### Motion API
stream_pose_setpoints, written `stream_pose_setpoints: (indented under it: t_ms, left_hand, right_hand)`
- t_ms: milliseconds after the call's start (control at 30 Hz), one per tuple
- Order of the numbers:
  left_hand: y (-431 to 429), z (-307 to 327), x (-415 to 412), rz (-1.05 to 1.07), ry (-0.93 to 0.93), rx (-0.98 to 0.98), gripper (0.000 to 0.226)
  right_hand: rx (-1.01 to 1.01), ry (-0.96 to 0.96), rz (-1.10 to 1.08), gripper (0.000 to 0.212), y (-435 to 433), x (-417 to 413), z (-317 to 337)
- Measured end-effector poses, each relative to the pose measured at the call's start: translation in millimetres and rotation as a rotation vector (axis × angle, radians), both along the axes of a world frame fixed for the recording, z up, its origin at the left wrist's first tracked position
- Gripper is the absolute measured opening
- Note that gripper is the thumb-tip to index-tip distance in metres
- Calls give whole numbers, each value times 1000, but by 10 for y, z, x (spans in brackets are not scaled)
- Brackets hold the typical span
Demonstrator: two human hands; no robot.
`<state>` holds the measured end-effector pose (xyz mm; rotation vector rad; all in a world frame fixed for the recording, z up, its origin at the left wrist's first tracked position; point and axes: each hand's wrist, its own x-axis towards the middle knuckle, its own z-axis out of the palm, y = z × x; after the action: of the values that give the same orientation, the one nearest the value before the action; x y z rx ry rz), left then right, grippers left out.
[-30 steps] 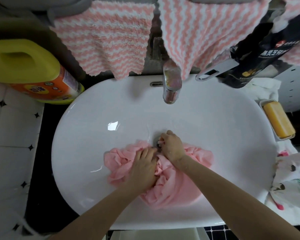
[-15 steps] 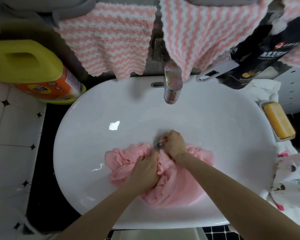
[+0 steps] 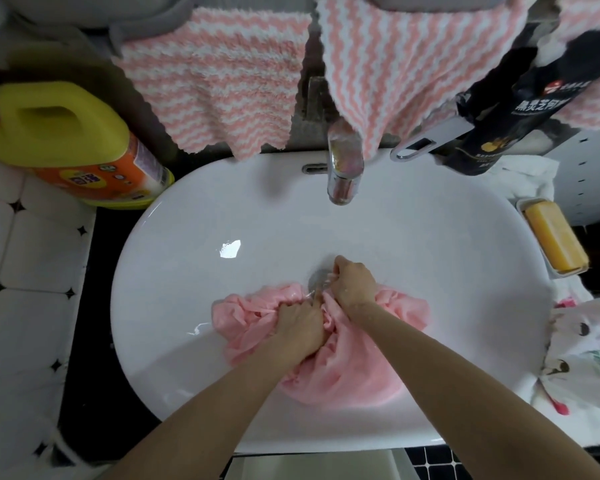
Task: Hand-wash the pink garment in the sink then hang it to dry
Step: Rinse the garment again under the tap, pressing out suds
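Note:
A wet pink garment point(image 3: 347, 372) lies bunched in the bottom of a white oval sink point(image 3: 194, 306), just in front of the metal drain point(image 3: 317, 277). My left hand point(image 3: 300, 327) grips a fold of the garment near its middle. My right hand point(image 3: 352, 280) is curled round another bunch of the cloth right beside the drain, a little farther from me. The two hands are close together, fists on the fabric. A chrome tap point(image 3: 343, 168) stands at the back of the sink; no running stream of water is visible.
A yellow and orange detergent jug point(image 3: 66, 147) stands at the back left. Pink-and-white striped towels point(image 3: 222, 84) hang above the tap. A yellow soap bar point(image 3: 555, 237) sits in a dish at the right, with a dark pouch point(image 3: 520, 109) behind and a printed cloth point(image 3: 589, 355) beside the sink.
My left hand has curled from flat fingers into a fist on the garment and drawn back slightly. My right hand stays gripping cloth by the drain, shifting a little.

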<state>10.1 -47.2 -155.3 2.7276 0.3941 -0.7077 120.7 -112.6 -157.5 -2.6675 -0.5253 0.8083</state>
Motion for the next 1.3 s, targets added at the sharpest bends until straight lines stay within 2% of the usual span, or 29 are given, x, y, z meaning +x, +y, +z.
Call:
stream_pose_setpoints:
  t_ms: [67, 167, 233, 300, 400, 467, 567, 633, 733, 867, 1000, 1067, 1133, 1200, 1300]
  left_hand:
    - [-8, 48, -19, -21, -30, 28, 44]
    - [19, 189, -121, -61, -173, -21, 36]
    - [96, 262, -249, -70, -396, -43, 28]
    - [166, 236, -438, -8, -510, -68, 36]
    - [130, 145, -664, -35, -350, -52, 71]
    - [68, 100, -671, -40, -237, -39, 87]
    - [9, 76, -561, 45, -221, -12, 80]
    - [-32, 68, -488, 112, -253, 24, 78]
    - [-74, -35, -398, 192, -308, 135, 65]
    - [42, -224, -165, 150, -353, 266, 54]
    - [214, -303, 184, 251, -456, 203, 46]
    - [318, -350, 309, 199, -465, 236, 42]
    - [450, -465, 392, 76, -462, 324, 34]
    - [551, -500, 454, -8, -474, 306, 34]
    - [627, -167, 534, 12, -414, 13, 29]
  right_hand:
    - [70, 70, -60, 6, -52, 20, -13]
    - [244, 136, -94, 24, -293, 33, 34]
    - [271, 23, 73, 24, -520, -34, 119]
    - [300, -95, 245, 38, -720, -166, 180]
    - [414, 13, 229, 36, -836, -402, 271]
    - [447, 104, 159, 44, -834, -482, 328]
    - [372, 97, 199, 86, -828, -446, 345]
    - [283, 17, 385, 95, -821, -421, 291]
    - [184, -79, 524, 81, -799, -492, 121]
    - [25, -274, 415, 55, -547, -450, -137]
    - [54, -519, 339, 31, -201, -225, -242]
    - [82, -588, 330, 30, -111, -120, -264]
    - [98, -598, 298, 29, -42, -26, -294]
    - [121, -561, 259, 26, 33, 54, -318]
    - [-22, -430, 238, 24, 159, 172, -138]
